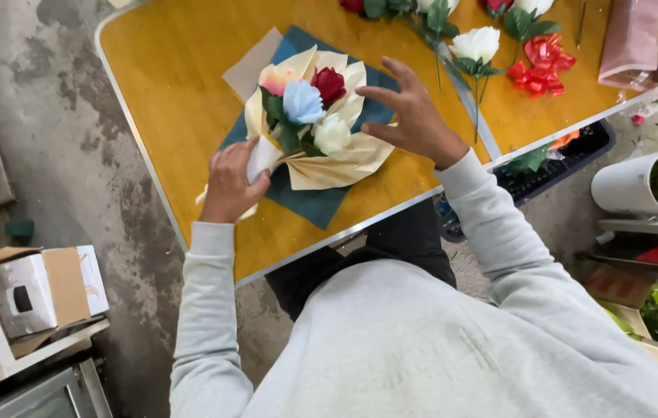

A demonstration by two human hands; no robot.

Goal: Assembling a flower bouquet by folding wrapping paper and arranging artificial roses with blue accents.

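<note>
A small bouquet (pixel 309 108) of a red, a pale blue and a white rose lies wrapped in cream paper (pixel 344 159) on a dark blue sheet (pixel 309 203) on the yellow table (pixel 182 101). My left hand (pixel 230 182) grips the bouquet's lower end, where the paper is gathered around the stems. My right hand (pixel 414 116) hovers over the right side of the wrap, fingers spread and reaching toward the paper's upper edge, holding nothing.
Loose white and red roses (pixel 477 45) and a red ribbon bow (pixel 541 66) lie at the table's far side, with pink wrapping (pixel 646 39) at the corner. A black crate (pixel 569 159), a white bucket (pixel 630 184) of greenery and cardboard boxes (pixel 42 286) stand on the floor.
</note>
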